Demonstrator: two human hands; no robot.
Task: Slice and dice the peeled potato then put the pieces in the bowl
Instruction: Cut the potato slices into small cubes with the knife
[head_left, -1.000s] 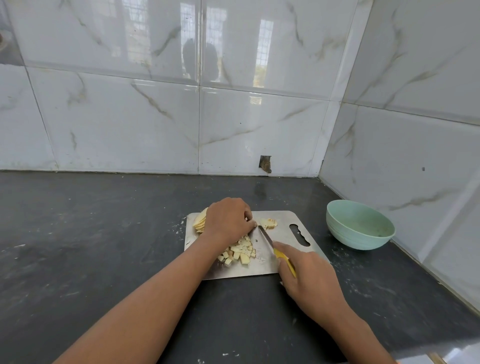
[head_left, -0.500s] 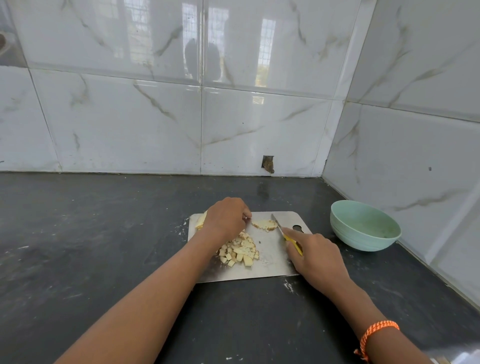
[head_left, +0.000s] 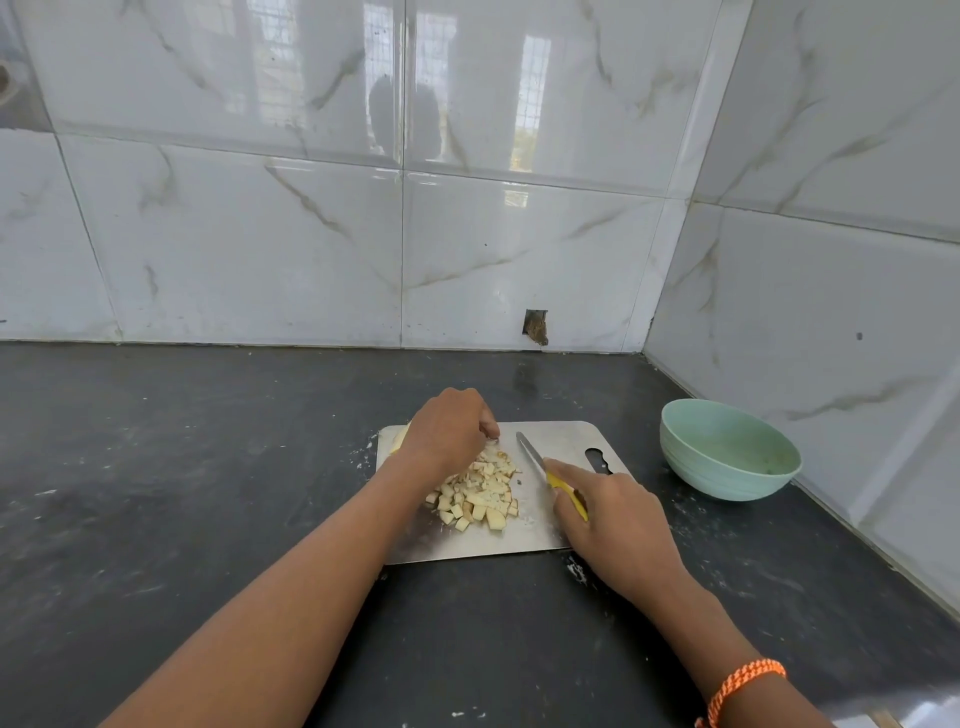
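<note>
A metal cutting board (head_left: 558, 441) lies on the dark counter. A heap of diced potato (head_left: 480, 496) sits in its middle. My left hand (head_left: 449, 434) curls over potato at the board's far left, where a bit of sliced potato (head_left: 399, 436) shows behind it; what the fingers hold is hidden. My right hand (head_left: 610, 519) grips the yellow-handled knife (head_left: 540, 465), its blade lying flat on the board right of the heap. The mint-green bowl (head_left: 730, 449) stands to the right of the board, with no potato pieces visible inside.
Marble-look tiled walls close off the back and right of the dark counter (head_left: 182, 493). The bowl sits near the right wall. An orange bracelet (head_left: 740, 688) circles my right wrist. White crumbs dot the counter near the board.
The knife swung out to the right and came back beside the heap. The loose slice at the board's far middle is gone from sight, and the diced heap has grown toward my left hand.
</note>
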